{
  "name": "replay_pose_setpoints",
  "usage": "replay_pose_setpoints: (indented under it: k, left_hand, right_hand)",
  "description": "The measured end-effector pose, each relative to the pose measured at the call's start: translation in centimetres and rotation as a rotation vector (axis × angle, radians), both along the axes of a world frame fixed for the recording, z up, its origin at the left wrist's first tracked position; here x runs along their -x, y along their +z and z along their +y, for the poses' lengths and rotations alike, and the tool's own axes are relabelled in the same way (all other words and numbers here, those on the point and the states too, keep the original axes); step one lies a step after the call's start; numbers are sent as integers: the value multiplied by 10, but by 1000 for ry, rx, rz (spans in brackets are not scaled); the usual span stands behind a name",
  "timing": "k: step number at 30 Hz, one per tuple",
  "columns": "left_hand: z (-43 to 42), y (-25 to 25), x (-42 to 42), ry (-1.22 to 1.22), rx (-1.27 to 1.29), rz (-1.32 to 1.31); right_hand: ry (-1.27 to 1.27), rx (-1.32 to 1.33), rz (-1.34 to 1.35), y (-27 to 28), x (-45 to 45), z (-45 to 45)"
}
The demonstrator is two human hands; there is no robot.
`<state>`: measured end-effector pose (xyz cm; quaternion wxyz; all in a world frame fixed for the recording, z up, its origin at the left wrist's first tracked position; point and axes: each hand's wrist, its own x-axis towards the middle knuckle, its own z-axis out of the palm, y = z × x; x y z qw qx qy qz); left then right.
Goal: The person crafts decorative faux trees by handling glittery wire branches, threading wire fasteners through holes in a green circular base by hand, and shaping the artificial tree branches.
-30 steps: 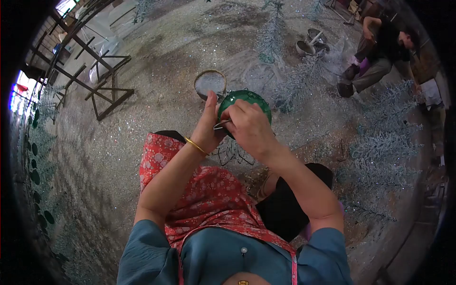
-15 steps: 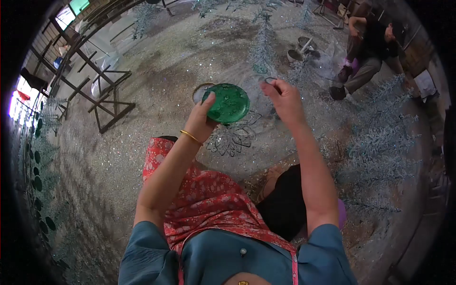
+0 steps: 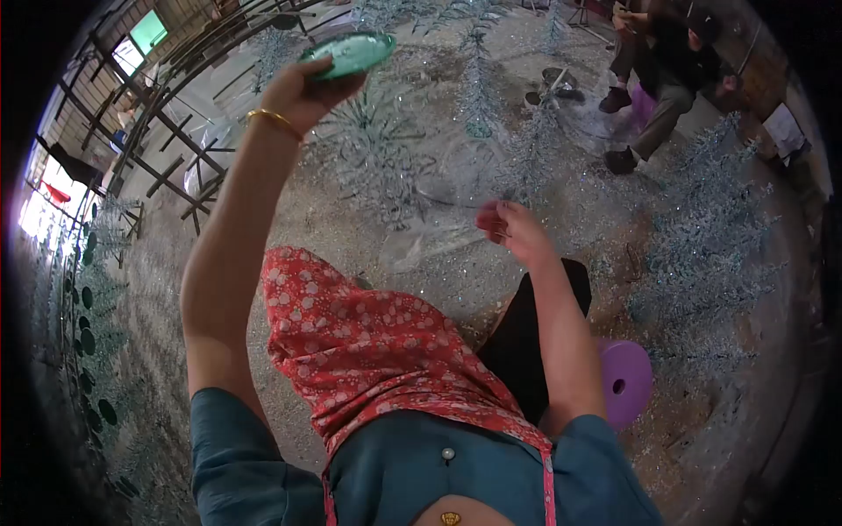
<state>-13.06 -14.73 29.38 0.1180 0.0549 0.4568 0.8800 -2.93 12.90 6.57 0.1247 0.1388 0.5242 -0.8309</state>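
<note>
Raised at the upper left, my left hand (image 3: 311,95) grips the edge of a round green dish (image 3: 353,55), thumb on top. My right hand (image 3: 516,230) is over the floor right of centre, fingers curled and slightly blurred; whether anything small is between them cannot be made out. Below and right of the dish lies a frosted, tinsel-like branch piece (image 3: 377,149). A red floral apron (image 3: 368,342) covers my lap.
A seated person (image 3: 671,74) in dark clothes is at the upper right. Frosted artificial trees (image 3: 702,245) stand at the right. A purple round object (image 3: 624,383) is by my right elbow. Metal frames (image 3: 167,175) stand at the left, bowls (image 3: 559,81) farther back.
My left hand has carried the green dish up and left. My right hand has moved down, and the dark ring it held is no longer visible there. The view has shifted, showing more of the purple object.
</note>
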Motion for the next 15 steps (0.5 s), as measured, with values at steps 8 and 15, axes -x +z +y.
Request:
replay_pose_setpoints:
  k: [8,15]
  left_hand:
    - [-82,108,56,-506,-69,347]
    - [-218,199,158,-503,-260,277]
  right_hand:
    - [67,423,-195,-72,17,-58]
    - [100,724,-123,-45,10,-127]
